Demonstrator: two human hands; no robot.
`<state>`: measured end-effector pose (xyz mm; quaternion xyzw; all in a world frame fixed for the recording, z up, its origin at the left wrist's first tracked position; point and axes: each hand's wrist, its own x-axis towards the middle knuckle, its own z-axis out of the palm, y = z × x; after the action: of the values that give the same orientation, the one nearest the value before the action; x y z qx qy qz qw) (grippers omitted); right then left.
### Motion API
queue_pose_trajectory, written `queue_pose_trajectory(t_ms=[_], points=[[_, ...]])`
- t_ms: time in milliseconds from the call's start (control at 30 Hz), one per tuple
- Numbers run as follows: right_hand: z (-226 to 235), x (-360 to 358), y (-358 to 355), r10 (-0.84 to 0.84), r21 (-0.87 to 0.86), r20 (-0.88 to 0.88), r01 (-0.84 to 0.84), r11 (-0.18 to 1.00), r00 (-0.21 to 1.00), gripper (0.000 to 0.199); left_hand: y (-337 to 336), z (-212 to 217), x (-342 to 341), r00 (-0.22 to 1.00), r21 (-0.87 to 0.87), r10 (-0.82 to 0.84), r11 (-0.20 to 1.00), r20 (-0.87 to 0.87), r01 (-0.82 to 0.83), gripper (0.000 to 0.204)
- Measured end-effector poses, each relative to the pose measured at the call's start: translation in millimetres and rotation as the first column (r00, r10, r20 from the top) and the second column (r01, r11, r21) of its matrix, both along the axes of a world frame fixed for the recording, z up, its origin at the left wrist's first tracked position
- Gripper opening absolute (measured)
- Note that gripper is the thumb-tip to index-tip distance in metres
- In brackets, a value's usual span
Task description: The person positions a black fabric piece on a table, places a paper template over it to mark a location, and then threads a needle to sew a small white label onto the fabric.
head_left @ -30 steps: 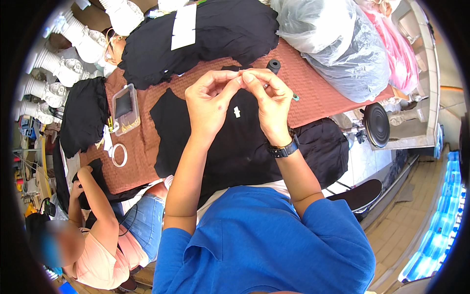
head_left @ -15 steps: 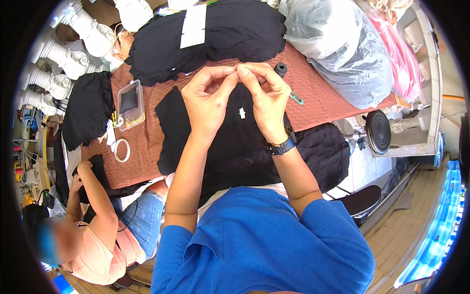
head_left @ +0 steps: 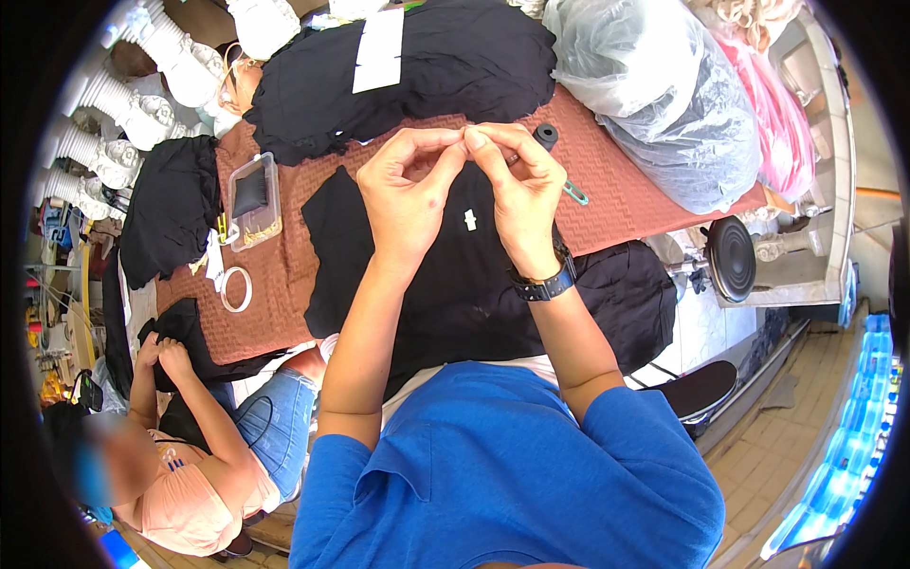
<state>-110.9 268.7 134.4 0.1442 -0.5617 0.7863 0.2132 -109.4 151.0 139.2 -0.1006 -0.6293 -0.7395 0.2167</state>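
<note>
A black garment with a small white tag lies flat on the reddish-brown woven tablecloth, its long axis running from the person out toward the far edge. Above it, the left hand and right hand meet fingertip to fingertip, pinched narrow; what they pinch is too small to tell. A clear plastic box sits to the left, and a white ring lies nearer.
</note>
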Motion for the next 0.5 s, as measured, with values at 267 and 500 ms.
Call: queue_pose_trajectory(t_ms=[267,500], points=[[-3.1,-0.7,-1.2,-0.027,-0.024,-0.023,0.026,0.999,0.999,0.011,3.4,-0.8,-0.7,1.000,0.028,-0.006,1.000,-0.013,0.007,0.010],[-3.2,-1.5,-1.4,-0.028,-0.032,-0.024,0.027,0.999,0.999,0.012,4.0,0.2,-0.9,1.000,0.019,0.003,1.000,-0.029,-0.003,0.010]])
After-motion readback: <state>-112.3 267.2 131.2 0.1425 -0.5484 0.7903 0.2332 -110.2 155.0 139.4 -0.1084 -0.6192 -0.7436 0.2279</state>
